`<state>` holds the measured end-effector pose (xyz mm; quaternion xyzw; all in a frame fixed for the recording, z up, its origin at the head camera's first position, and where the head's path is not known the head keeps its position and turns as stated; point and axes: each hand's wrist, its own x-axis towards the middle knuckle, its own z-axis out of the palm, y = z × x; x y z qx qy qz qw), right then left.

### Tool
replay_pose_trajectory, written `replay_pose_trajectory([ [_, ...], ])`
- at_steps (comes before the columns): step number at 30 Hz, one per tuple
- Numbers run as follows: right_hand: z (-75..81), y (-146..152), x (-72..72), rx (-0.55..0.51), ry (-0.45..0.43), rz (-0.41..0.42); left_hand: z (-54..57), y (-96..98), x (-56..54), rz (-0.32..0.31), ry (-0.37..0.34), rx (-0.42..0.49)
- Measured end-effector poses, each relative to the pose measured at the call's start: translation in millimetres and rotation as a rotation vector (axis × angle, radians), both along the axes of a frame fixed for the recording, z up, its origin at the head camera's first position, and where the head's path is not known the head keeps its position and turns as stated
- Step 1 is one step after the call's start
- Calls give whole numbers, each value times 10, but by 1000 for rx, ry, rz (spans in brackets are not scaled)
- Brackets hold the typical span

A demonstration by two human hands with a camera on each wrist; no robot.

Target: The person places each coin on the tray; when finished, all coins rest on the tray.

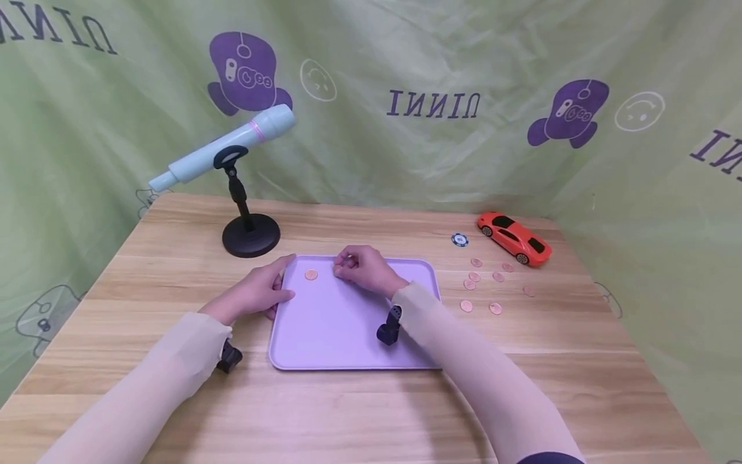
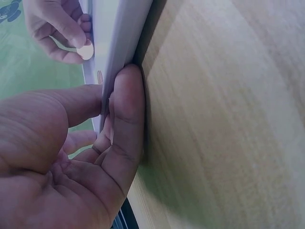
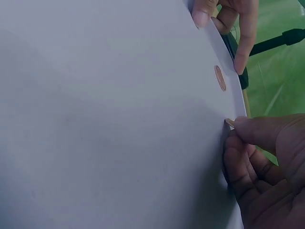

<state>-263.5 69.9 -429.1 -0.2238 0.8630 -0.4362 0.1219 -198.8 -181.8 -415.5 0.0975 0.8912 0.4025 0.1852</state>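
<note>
A lavender tray (image 1: 330,328) lies on the wooden table. My left hand (image 1: 255,290) holds its left edge near the far corner, thumb over the rim and fingers against the outer side, as the left wrist view shows. Above the tray's far edge, my right hand (image 1: 368,269) pinches a copper coin (image 2: 86,49) between thumb and index finger. In the right wrist view this held coin (image 3: 230,122) is close over the tray surface, mostly covered by the thumb. Another copper coin (image 1: 311,274) lies flat on the tray, between the two hands.
Right of the tray lie several loose copper coins (image 1: 466,306). Behind them are a blue-and-white poker chip (image 1: 460,240) and an orange-red toy car (image 1: 522,243). At the back left, a light blue tube (image 1: 203,156) rests on a black stand (image 1: 251,236). A green printed cloth (image 1: 359,161) hangs behind.
</note>
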Motion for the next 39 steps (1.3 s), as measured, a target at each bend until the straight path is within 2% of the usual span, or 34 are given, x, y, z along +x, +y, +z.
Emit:
replay_pose_trajectory([
  [11,11,-96,36,90,114,29,11,-2,-6,4,3,-12],
  [22,27,-118,74,157,98,53,-49,8,29,18,-21,21],
  [39,64,-70,64,135,71,64,-35,-6,-4,18,-19,8],
])
